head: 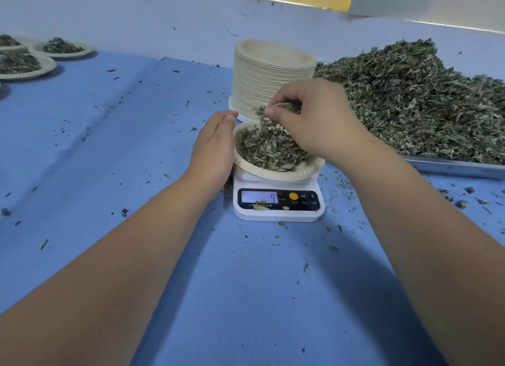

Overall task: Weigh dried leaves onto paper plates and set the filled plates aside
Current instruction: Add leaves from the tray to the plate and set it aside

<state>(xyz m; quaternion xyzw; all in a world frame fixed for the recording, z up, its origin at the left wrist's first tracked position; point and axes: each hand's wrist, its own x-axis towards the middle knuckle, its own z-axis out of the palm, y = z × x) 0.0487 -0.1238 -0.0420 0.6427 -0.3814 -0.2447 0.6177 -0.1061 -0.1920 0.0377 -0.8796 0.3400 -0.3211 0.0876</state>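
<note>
Right hand: the right hand (308, 119) is hovering over the scale, its fingers pinching a tuft of crumbled green dried leaves (284, 110) above the plate.
Left hand: the left hand (216, 147) is lying relaxed, fingers straight and holding nothing, just beside the plate's left rim; whether it is touching the rim, I cannot tell.
Plate in play: the round cream paper plate (308, 171) is sitting on the small white digital kitchen scale (278, 214), carrying a good mound of leaves.
Done so far: at least three filled plates (62, 48) are sitting aside at the far left of the blue-covered counter (109, 147).
Still to go: a tall stack of empty cream plates (270, 73) is waiting behind the scale, and a big heap of leaves (410, 100) is filling the metal tray (451, 166) at right. By my reckoning, plenty of rounds are remaining.
Writing: the display is showing "9", leaf scraps are lying on its lower edge, "M" and "T" are sitting beside a round orange button (293, 196), and the small print is too tiny to read.
</note>
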